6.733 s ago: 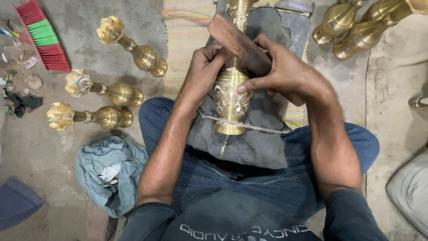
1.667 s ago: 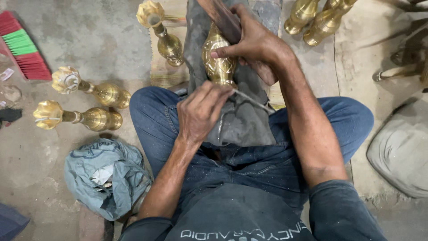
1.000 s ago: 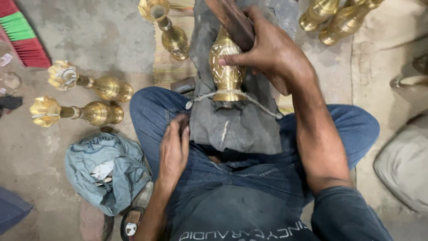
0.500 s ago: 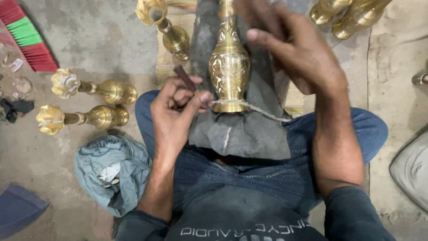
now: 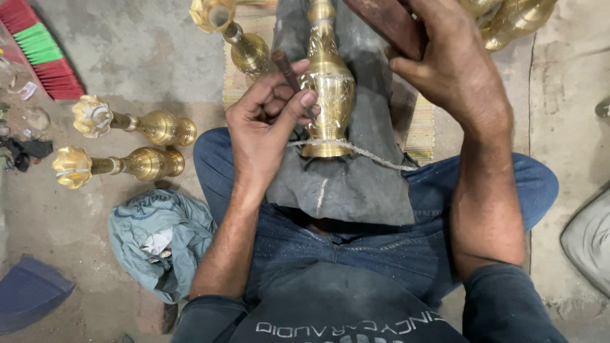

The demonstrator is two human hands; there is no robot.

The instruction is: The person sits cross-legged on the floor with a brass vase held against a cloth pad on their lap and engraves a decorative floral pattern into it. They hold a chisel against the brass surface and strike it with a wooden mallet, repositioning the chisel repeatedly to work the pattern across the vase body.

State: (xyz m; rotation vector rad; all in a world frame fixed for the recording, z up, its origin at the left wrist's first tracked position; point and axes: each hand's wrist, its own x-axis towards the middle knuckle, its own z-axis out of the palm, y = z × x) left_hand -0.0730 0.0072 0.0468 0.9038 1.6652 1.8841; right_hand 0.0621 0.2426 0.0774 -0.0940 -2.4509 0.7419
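Two hands work one brass vase [image 5: 327, 89] lying on the grey cloth [image 5: 356, 184] over my lap: my left hand [image 5: 267, 124] pinches a thin punch [image 5: 287, 68] against its belly, my right hand [image 5: 454, 63] grips a wooden mallet [image 5: 387, 22] above. Engraving, I judge; next needs a steady strike.

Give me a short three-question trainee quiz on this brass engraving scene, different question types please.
1. True or false: the left hand holds a thin dark tool against the brass vase.
2. How many brass pieces lie side by side on the floor, left of the person's knee?
3. The right hand grips: A a brush, B a wooden block, C a cloth.

Key: 1 true; 2 two; 3 B.
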